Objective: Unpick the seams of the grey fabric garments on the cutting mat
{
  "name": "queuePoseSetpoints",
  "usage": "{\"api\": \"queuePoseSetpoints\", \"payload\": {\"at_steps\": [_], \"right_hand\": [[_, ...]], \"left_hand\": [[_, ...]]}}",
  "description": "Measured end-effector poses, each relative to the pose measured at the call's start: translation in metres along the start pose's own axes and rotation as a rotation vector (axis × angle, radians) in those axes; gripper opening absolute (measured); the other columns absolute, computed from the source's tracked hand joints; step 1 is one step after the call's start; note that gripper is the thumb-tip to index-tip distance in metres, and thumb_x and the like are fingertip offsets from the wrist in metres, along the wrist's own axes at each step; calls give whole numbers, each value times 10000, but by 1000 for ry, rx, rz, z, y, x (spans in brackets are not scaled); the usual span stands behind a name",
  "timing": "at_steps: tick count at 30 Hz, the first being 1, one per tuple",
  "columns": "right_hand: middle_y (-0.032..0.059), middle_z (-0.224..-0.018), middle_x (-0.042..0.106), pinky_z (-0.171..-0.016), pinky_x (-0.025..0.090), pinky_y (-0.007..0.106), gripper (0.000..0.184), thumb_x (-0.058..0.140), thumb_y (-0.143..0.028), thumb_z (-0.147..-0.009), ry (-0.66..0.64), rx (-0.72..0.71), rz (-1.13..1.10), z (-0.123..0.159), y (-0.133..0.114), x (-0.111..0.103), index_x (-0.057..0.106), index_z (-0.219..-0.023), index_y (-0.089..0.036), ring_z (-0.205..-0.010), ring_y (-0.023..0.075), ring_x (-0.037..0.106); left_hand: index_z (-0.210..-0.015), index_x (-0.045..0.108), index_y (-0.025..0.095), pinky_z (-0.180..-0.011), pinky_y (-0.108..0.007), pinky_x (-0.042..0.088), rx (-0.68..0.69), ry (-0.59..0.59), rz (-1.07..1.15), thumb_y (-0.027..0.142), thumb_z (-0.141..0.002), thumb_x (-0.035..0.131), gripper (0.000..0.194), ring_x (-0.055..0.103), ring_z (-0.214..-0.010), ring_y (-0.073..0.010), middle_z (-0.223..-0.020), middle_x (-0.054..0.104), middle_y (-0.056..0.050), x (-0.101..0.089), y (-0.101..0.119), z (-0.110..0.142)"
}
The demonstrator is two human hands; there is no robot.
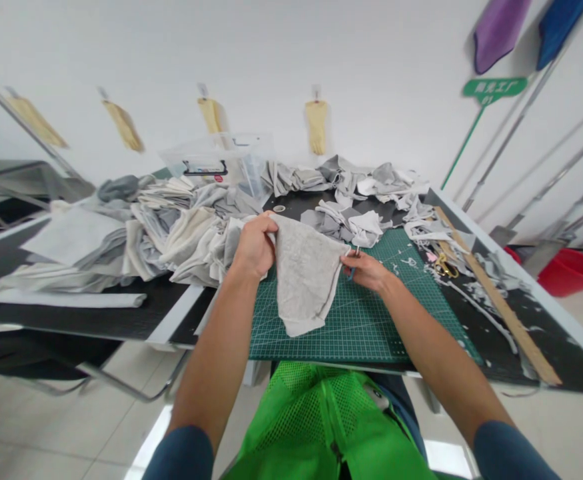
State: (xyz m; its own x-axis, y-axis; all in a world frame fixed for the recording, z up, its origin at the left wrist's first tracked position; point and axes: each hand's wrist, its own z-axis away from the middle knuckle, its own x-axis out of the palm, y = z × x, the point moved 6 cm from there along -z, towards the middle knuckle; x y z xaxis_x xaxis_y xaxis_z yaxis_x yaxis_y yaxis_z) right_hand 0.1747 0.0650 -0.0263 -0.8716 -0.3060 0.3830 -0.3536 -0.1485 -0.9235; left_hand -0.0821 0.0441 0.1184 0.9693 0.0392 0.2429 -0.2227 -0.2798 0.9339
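A light grey piece of cloth (pixel 304 273) hangs between my two hands over the green cutting mat (pixel 376 327). My left hand (pixel 257 245) pinches its upper left corner. With the fingertips of my right hand (pixel 368 270) I grip the cloth's right corner. A small tool with a blue handle (pixel 351 273) and a bit of metal also shows in the right hand; its kind is mostly hidden by the fingers. The cloth's lower end tapers and hangs just above or against the mat; I cannot tell which.
Piles of grey and cream cloth (pixel 191 233) cover the left side. More cloth scraps (pixel 341 180) lie at the back, near a clear plastic box (pixel 216 163). On the right are a wooden ruler (pixel 496 293), gold-handled scissors (pixel 444 265) and trimmings. A red bucket (pixel 578 270) stands beyond.
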Motion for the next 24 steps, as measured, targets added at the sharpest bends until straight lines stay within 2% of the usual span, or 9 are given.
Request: {"api": "queuePoseSetpoints", "payload": {"at_steps": [3,6,9,13,16,18,19,22,24], "right_hand": [[-21,-802,680,-598,396,261,351,952,-358,-659,11,-75,-48,12,-20,-13,707,-866,-215,-687,119,543],[-31,-799,678,-577,398,273,325,896,-423,-741,63,-156,-95,23,-38,-25,689,-913,-241,-656,127,533],[-32,-742,661,-575,417,290,363,869,-501,-752,177,-212,-64,29,-50,-33,648,-908,-259,-641,153,544],[-10,-728,665,-615,470,315,440,831,-587,-748,325,-275,77,36,-62,-43,615,-943,-258,-693,195,600],[-25,-629,585,-529,401,284,424,776,-610,-782,397,-193,289,38,-56,-60,578,-861,-243,-583,160,516],[-50,-574,506,-486,325,259,391,738,-577,-814,413,-79,482,37,-44,-74,549,-800,-235,-515,126,422],[-52,-581,509,-492,321,252,351,721,-540,-831,419,-37,605,36,-38,-81,562,-810,-228,-519,123,428],[-34,-667,601,-604,411,249,178,725,-339,-814,476,-22,1034,31,-29,-94,630,-872,-199,-624,137,535],[1,-762,673,-726,457,264,151,729,-216,-768,518,-42,1172,28,-28,-98,663,-900,-187,-740,159,602]], "left_hand": [[-780,521,204,-684,-270,454,-1,62,-72,160,-678,571,122,531,-726,-156,-765,531,-11,-14,-13,-4],[-980,555,222,-641,-265,419,-48,82,-221,233,-787,621,204,543,-712,-165,-784,540,5,-22,-28,-2],[-1109,531,253,-569,-248,369,-106,46,-313,269,-852,613,270,514,-617,-154,-740,492,26,-18,-35,4],[-1239,475,281,-473,-214,284,-182,-16,-308,272,-890,569,362,431,-481,-111,-696,447,53,-10,-37,7],[-1284,431,293,-422,-193,234,-222,-89,-360,210,-862,548,446,358,-424,-80,-688,429,76,-11,-52,4],[-1278,421,285,-410,-188,262,-234,-140,-419,159,-838,516,467,371,-417,-85,-681,418,83,-14,-74,2],[-1269,426,272,-409,-189,284,-245,-155,-477,137,-827,502,469,382,-413,-88,-674,415,85,-17,-87,2],[-1258,460,232,-440,-201,367,-334,-262,-702,91,-769,541,515,462,-440,-98,-695,459,75,-23,-132,2],[-1270,493,226,-497,-215,427,-368,-285,-830,84,-741,588,556,522,-486,-101,-770,536,46,-28,-150,0]]}}
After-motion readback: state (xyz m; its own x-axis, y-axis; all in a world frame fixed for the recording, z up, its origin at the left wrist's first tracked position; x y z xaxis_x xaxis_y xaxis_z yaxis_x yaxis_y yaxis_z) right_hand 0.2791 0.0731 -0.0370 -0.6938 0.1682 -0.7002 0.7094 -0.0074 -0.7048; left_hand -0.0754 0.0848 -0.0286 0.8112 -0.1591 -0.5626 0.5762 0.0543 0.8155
